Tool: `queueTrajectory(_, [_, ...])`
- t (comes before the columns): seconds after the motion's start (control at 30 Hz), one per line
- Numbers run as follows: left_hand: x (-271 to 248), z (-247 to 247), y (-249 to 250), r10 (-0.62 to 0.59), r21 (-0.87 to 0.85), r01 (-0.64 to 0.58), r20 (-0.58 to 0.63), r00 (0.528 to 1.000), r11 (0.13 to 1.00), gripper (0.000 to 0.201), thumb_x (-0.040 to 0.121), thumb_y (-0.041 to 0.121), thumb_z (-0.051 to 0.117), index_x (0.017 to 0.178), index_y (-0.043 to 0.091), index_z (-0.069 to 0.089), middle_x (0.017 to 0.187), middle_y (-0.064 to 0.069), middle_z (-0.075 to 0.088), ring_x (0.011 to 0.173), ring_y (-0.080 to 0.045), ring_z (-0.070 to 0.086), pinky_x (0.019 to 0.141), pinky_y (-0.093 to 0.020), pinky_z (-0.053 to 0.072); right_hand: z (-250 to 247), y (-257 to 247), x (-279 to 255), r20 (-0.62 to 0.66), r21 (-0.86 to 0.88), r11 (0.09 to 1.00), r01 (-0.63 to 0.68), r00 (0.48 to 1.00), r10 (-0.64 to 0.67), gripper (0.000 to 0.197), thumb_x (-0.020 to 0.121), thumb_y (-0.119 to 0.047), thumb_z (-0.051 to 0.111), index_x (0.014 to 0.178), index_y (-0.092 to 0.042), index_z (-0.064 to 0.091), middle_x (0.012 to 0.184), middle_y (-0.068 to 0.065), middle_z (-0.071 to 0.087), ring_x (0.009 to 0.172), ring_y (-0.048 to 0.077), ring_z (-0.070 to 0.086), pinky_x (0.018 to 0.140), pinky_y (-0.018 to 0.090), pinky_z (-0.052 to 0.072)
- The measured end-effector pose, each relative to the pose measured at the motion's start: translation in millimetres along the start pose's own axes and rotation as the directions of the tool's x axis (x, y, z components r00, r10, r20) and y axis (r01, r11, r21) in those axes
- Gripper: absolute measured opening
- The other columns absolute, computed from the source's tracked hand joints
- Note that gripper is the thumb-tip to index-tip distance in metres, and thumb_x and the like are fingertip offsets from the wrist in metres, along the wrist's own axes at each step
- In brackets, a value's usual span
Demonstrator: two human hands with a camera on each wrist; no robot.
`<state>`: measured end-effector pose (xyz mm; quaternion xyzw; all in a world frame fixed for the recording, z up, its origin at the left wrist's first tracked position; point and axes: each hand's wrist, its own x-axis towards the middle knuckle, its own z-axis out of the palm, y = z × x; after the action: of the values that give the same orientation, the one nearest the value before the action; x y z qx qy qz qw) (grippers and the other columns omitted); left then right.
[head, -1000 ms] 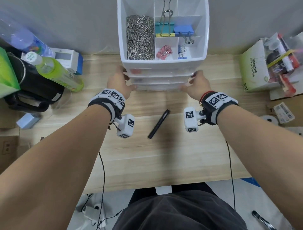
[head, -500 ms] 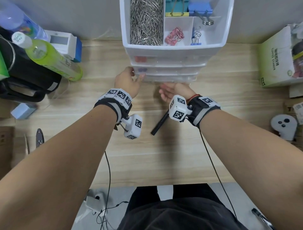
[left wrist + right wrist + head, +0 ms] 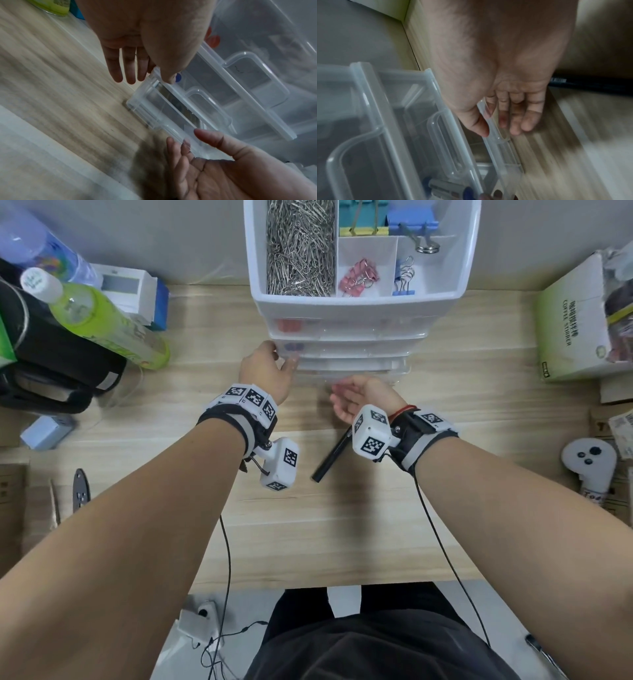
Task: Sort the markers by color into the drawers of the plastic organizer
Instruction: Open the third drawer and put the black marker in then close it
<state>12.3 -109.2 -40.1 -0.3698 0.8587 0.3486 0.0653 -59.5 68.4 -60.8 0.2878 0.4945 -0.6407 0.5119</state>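
The white plastic organizer stands at the back of the desk with translucent drawers. Red marker caps show through one drawer front, blue caps through the one below. A black marker lies on the desk, partly under my right wrist. My left hand has straight fingers, its thumb pressing the organizer's left front corner. Turned palm up, my right hand pinches the front lip of the bottom drawer: fingers under it, thumb on top. That drawer sticks out slightly.
The top tray holds paper clips and binder clips. At the left stand a green bottle, a black bag and a white-and-blue box. At the right are a coffee stirrer box and a white controller.
My right hand left the organizer's right front corner, turned palm up and came to the middle of the bottom drawer's front. The left hand stays at the left corner. The head moved closer.
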Motion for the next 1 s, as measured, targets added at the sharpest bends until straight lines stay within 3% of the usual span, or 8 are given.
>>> queueTrajectory(0.13, [-12,4,-1,-0.059,0.028,0.057,0.079,0.995,0.998,0.058,0.093,0.037,0.062,0.141,0.008,0.045,0.13,-0.008,0.065,0.119,-0.029,0.06,0.095,-0.032,0.045,-5,7,-5,-0.011,-0.053,0.999,0.004,1.0,-0.005,0.01,0.091,-0.009,0.062,0.099,-0.006,0.063,0.105,0.01,0.069,0.075,0.02,0.066,0.061,0.03,0.057])
queueTrajectory(0.4, [-33,7,-9,-0.089,-0.013,0.092,0.149,0.985,0.996,0.052,0.094,0.027,0.06,0.143,0.013,0.048,0.134,-0.01,0.062,0.124,-0.027,0.057,0.1,-0.031,0.043,-11,24,-17,-0.04,-0.135,0.99,-0.036,0.999,0.031,0.006,0.094,-0.008,0.06,0.091,-0.003,0.063,0.087,0.009,0.073,0.074,0.021,0.067,0.061,0.028,0.057])
queueTrajectory(0.53, [-38,6,-13,-0.076,0.014,0.074,0.185,0.98,0.997,0.051,0.092,0.017,0.058,0.142,0.014,0.048,0.114,-0.005,0.071,0.107,-0.023,0.063,0.083,-0.024,0.046,-19,31,-18,-0.079,-0.158,0.987,-0.037,0.997,0.025,0.008,0.094,-0.008,0.06,0.092,-0.002,0.064,0.086,0.01,0.072,0.066,0.018,0.064,0.059,0.026,0.056])
queueTrajectory(0.63, [-45,8,-17,-0.071,0.031,0.066,0.203,0.977,0.997,0.048,0.094,0.012,0.054,0.141,0.014,0.049,0.08,0.009,0.065,0.086,-0.019,0.058,0.072,-0.021,0.041,-26,39,-23,-0.105,-0.292,0.955,-0.044,0.994,0.013,0.009,0.089,-0.009,0.068,0.088,-0.001,0.066,0.079,0.01,0.069,0.061,0.017,0.062,0.06,0.027,0.054])
queueTrajectory(0.7, [-51,8,-19,-0.069,0.025,0.065,0.188,0.98,0.998,0.045,0.096,0.013,0.052,0.141,0.015,0.05,0.069,0.016,0.052,0.081,-0.018,0.055,0.07,-0.021,0.04,-30,44,-28,-0.12,-0.517,0.856,0.007,0.989,-0.081,0.007,0.086,-0.008,0.069,0.086,-0.002,0.065,0.071,0.01,0.063,0.052,0.016,0.056,0.053,0.026,0.048])
queueTrajectory(0.77, [-54,6,-19,-0.064,0.018,0.062,0.176,0.982,0.998,0.044,0.097,0.014,0.051,0.141,0.016,0.05,0.073,0.016,0.054,0.081,-0.018,0.055,0.069,-0.022,0.041,-35,51,-33,-0.156,-0.716,0.697,0.017,0.971,-0.183,0.012,0.084,-0.006,0.069,0.091,-0.008,0.06,0.066,0.008,0.062,0.048,0.017,0.053,0.045,0.027,0.044])
queueTrajectory(0.9, [-57,4,-17,-0.054,0.003,0.054,0.169,0.984,0.999,0.045,0.097,0.016,0.051,0.141,0.017,0.05,0.072,0.019,0.054,0.08,-0.016,0.055,0.069,-0.023,0.041,-49,63,-33,-0.19,-0.932,0.353,-0.075,0.935,-0.301,0.027,0.07,-0.03,0.075,0.089,-0.023,0.057,0.082,0.006,0.071,0.067,0.026,0.07,0.063,0.036,0.059])
queueTrajectory(1.0, [-62,4,-18,-0.077,-0.014,0.079,0.133,0.988,0.997,0.047,0.095,0.022,0.058,0.14,0.014,0.048,0.095,0.006,0.068,0.083,-0.015,0.054,0.07,-0.024,0.04,-55,68,-36,-0.145,-0.971,0.233,-0.058,0.915,-0.375,0.015,0.077,-0.02,0.067,0.087,-0.023,0.056,0.095,0.004,0.069,0.072,0.021,0.068,0.064,0.027,0.054])
